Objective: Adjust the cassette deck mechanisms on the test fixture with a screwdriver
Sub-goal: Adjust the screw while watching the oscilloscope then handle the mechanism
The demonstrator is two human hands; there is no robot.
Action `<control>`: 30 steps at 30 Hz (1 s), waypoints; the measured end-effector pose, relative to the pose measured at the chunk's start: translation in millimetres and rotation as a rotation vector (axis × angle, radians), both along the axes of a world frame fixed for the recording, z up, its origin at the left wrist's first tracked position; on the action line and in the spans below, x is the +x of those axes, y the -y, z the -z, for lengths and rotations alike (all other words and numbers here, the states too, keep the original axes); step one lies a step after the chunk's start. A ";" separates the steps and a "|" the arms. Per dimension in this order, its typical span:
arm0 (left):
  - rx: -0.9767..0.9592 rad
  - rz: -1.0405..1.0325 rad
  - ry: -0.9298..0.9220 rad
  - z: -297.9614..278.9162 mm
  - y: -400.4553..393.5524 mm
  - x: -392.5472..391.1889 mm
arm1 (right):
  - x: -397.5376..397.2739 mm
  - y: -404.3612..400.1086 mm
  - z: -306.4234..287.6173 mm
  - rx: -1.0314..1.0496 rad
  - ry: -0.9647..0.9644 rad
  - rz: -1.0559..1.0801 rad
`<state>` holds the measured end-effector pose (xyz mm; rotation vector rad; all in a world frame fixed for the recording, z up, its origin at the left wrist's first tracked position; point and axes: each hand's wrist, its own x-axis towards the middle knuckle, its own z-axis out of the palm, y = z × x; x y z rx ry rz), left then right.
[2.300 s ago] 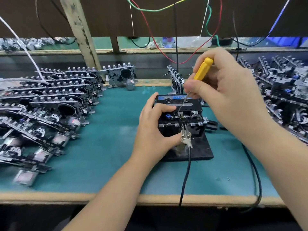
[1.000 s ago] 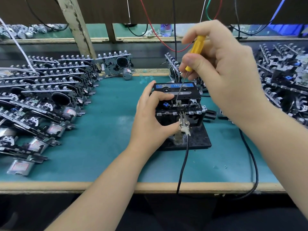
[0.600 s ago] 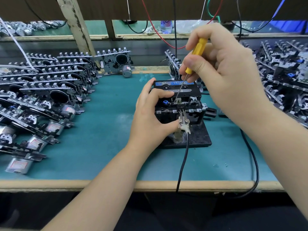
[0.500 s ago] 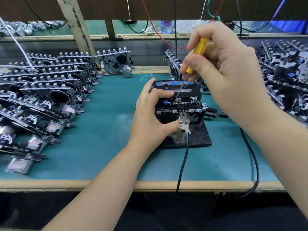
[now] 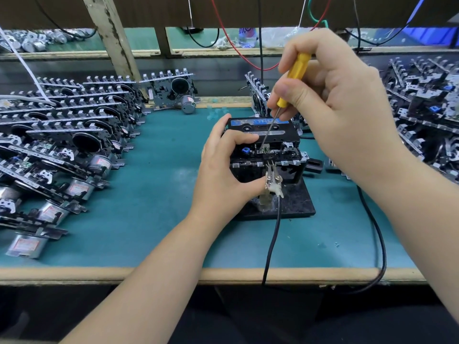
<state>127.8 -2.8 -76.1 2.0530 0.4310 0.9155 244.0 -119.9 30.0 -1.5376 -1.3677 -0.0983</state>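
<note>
A cassette deck mechanism (image 5: 285, 155) with a blue-labelled cassette (image 5: 250, 122) stands on the black test fixture (image 5: 295, 204) at the middle of the bench. My left hand (image 5: 223, 175) grips the mechanism's left side, index finger curled over the top and thumb at the front by the metal clips (image 5: 272, 180). My right hand (image 5: 332, 95) pinches a yellow-handled screwdriver (image 5: 294, 75). Its thin shaft slants down, and the tip sits on a small green part at the mechanism's top.
Rows of cassette deck mechanisms (image 5: 62, 140) with motors crowd the left of the green mat (image 5: 149, 194). More mechanisms (image 5: 427, 115) are piled at the right. One mechanism (image 5: 173, 90) stands at the back. A black cable (image 5: 270, 244) runs from the fixture over the front edge.
The screwdriver tip stays on the same spot. My right hand has shifted only slightly on the handle, and my left hand keeps its hold.
</note>
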 end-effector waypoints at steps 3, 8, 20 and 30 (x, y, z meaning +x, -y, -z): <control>0.004 -0.002 0.000 -0.9 0.5 -0.1 | 0.5 0.4 0.6 0.003 0.000 -0.001; 0.012 -0.003 0.000 -0.5 -0.2 -0.5 | 0.8 1.1 0.1 0.006 0.000 0.008; 0.014 0.005 -0.006 0.4 -0.1 -0.6 | -4.6 -9.8 2.0 0.030 0.033 0.108; 0.039 0.005 -0.005 5.4 -2.9 1.4 | 10.1 -5.6 -15.2 -0.122 -0.081 0.000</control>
